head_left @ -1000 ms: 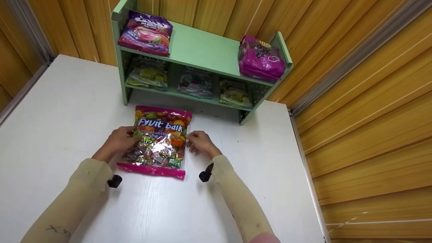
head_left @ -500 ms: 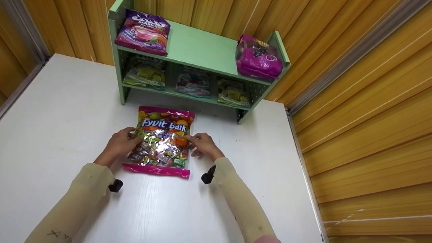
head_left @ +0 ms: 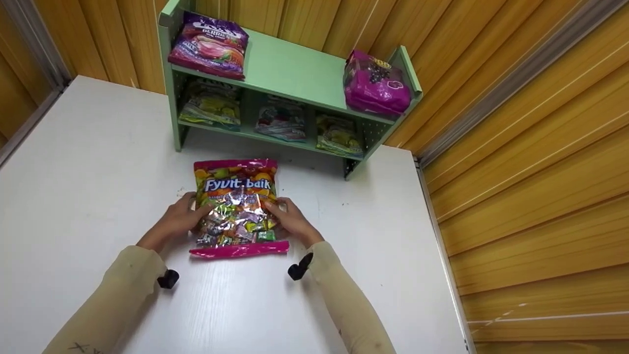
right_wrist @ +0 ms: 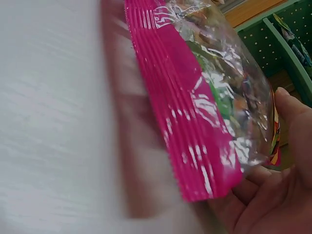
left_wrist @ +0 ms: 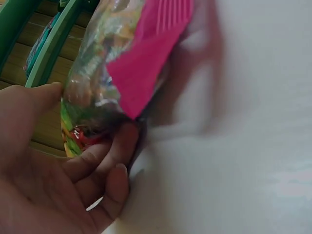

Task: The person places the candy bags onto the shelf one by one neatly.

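A large bag of fruit candy (head_left: 238,206), see-through in its lower half and edged in pink at both ends, is held between both hands over the white table. My left hand (head_left: 178,219) grips its left side, thumb on the front and fingers tucked behind. On the opposite side my right hand (head_left: 293,220) holds the edge the same way, thumb on top. In the left wrist view the fingers (left_wrist: 119,151) curl under the bag beside its pink end strip (left_wrist: 151,53). The right wrist view shows the crimped pink strip (right_wrist: 175,107) close over the table.
A green two-tier shelf (head_left: 295,69) stands at the back of the table (head_left: 383,236). A purple berry candy bag (head_left: 211,46) and a magenta bag (head_left: 377,83) sit on its top. Several smaller bags, including a middle one (head_left: 281,120), lie on the lower tier.
The candy bag first shifts slightly right, then its top swings left and its bottom strip right, so it lies straighter. My right thumb has moved onto the bag's front.
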`<state>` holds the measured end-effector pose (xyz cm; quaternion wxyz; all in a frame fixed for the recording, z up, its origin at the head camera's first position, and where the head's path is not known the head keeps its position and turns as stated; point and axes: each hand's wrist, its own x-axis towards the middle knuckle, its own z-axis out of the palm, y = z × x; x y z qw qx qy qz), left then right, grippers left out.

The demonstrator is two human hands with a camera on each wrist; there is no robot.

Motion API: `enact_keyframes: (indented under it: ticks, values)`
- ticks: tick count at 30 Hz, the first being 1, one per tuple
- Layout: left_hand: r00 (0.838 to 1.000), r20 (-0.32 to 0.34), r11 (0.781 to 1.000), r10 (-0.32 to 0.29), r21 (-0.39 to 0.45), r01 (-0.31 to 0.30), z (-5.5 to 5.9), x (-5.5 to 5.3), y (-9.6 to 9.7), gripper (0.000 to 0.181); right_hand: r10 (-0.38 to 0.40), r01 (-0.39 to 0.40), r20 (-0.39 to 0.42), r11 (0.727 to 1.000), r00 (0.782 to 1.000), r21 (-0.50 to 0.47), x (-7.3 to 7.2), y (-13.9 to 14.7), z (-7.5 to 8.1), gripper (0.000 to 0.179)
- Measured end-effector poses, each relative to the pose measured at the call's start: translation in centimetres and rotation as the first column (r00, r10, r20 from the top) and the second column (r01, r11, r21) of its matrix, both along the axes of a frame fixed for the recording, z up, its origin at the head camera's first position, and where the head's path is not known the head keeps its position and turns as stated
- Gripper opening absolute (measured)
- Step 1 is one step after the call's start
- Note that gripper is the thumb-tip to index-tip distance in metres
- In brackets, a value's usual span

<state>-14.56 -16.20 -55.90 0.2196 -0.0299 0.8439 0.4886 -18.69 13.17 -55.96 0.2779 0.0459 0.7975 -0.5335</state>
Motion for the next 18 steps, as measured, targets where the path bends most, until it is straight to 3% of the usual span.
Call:
enact_keyframes:
  ticks: [4, 7, 13, 18]
  values:
    - [1.0, 0.029, 0.996, -0.007, 0.09, 0.005, -0.5, 0.1, 0.7, 0.102, 0.002, 0.002, 0.046, 0.996, 0.999, -0.087, 0.3, -0.4, -0.3, 0.083]
    - [1.0, 0.029, 0.987, 0.003, 0.163, -0.008, -0.9, 0.3, 1.1, 0.099, -0.008, 0.015, 0.068, 0.995, 0.998, -0.097, 0.6, -0.6, -0.4, 0.089]
    - [0.994, 0.087, 0.924, 0.06, 0.373, -0.088, -1.4, 0.8, 1.8, 0.092, -0.051, 0.055, 0.074, 0.997, 0.996, -0.056, 1.2, -0.9, -0.5, 0.092]
    - [0.989, 0.074, 0.901, 0.131, 0.407, -0.15, -1.7, 1.2, 2.6, 0.089, -0.068, 0.071, 0.026, 0.992, 0.997, -0.104, 1.5, -1.5, -0.6, 0.089]
